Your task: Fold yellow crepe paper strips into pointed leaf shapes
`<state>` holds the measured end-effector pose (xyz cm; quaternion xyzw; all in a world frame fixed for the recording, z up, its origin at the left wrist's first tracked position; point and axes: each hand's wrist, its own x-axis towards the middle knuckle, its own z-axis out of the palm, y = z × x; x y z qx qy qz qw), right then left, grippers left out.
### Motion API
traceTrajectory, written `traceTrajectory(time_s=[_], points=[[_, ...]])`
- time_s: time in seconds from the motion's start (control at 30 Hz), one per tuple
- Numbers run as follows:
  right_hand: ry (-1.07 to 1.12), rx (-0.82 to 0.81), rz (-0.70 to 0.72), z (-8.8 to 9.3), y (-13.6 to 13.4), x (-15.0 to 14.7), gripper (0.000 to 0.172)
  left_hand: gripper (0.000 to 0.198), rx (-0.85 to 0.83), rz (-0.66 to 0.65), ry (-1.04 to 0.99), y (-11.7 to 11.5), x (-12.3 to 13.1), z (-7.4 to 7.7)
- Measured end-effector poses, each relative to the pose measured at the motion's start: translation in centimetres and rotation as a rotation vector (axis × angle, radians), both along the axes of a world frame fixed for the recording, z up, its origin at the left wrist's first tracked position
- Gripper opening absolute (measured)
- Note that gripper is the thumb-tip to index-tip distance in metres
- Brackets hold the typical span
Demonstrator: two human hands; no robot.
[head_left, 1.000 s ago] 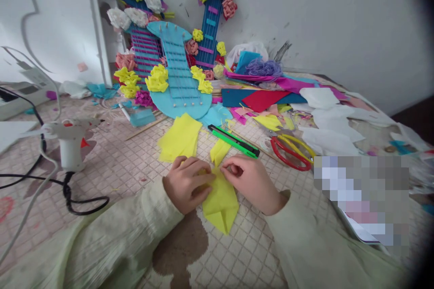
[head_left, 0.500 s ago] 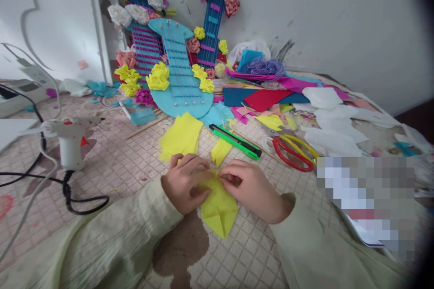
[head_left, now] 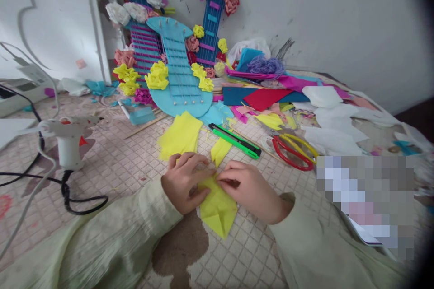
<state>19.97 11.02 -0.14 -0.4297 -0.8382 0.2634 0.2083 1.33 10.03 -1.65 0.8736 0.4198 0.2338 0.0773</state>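
Note:
A folded piece of yellow crepe paper (head_left: 220,210) lies on the patterned cloth in front of me, its pointed end towards me. My left hand (head_left: 186,180) holds it at its left side, with the thumb low and the index finger across the far edge. At that same far edge, my right hand (head_left: 247,187) pinches the paper between thumb and fingers. The fingertips of both hands almost meet there. Just beyond them lie a small yellow strip (head_left: 221,150), a stack of yellow paper sheets (head_left: 181,136) and a green utility knife (head_left: 237,140).
Red and yellow scissors (head_left: 293,153) lie to the right. A white glue gun (head_left: 69,144) with its cord stands on the left. Flower-decorated cardboard instruments (head_left: 179,67) lean on the wall, beside purple yarn (head_left: 266,67), coloured sheets and white paper scraps (head_left: 339,122).
The right fingertips have shifted very slightly left along the paper's far edge. Both hands otherwise keep their places, and the paper lies as before.

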Motion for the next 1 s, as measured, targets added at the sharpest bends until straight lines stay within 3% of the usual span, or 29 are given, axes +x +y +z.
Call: traceTrajectory(time_s=[0.53, 0.7, 1.0], points=[[-0.032, -0.021, 0.014, 0.22, -0.03, 0.11, 0.015, 0.035, 0.059, 0.052, -0.055, 0.23, 0.01, 0.26], [-0.023, -0.007, 0.022, 0.21, 0.04, 0.10, 0.015, 0.027, 0.100, 0.002, -0.072, 0.27, -0.05, 0.59], [-0.031, -0.009, 0.025, 0.33, 0.05, 0.09, 0.015, 0.034, 0.101, -0.132, -0.012, -0.10, -0.03, 0.73]])
